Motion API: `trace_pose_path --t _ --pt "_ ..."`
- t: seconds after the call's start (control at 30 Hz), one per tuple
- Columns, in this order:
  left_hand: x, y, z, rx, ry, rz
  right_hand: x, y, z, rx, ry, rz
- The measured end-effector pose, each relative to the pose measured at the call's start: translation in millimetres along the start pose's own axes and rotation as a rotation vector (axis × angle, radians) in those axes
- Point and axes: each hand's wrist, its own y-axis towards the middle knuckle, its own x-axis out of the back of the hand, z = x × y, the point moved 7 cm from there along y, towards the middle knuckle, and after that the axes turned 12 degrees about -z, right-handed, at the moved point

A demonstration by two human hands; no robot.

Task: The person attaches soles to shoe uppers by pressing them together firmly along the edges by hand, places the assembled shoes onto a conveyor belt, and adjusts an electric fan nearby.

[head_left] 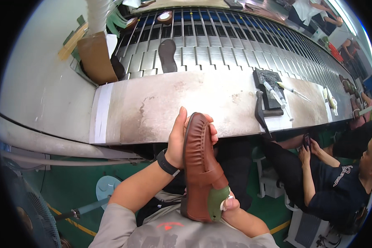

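A worker's left hand (180, 138) wraps its fingers around the toe of one brown loafer (199, 169), while the right hand (231, 205) grips the heel end, where a green shoe last (217, 202) fills the shoe's opening. The loafer is held above the lap, just before a worn steel workbench (169, 105). One dark sole (168, 55) lies on the slatted conveyor (235, 45); two syringes (273, 94) rest near a black pad (268, 80).

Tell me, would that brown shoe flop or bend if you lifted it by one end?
Probably not. The brown shoe looks filled by a green form, so it likely stays stiff and feels heavier. Left hand and right hand grip opposite ends; its smooth leather may be slightly slippery.
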Motion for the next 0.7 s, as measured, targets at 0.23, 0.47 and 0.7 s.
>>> trace_pose_path --t 0.23,0.47,0.7 --pt "24 7 4 -0.094 0.146 -0.162 3 10 -9 -0.058 0.091 -0.003" --pt "51 5 -7 -0.19 0.214 -0.254 4 26 -3 -0.089 -0.008 -0.05" --pt "38 -19 -88 -0.932 1.214 -0.393 3 63 59 -0.003 -0.23 -0.113"
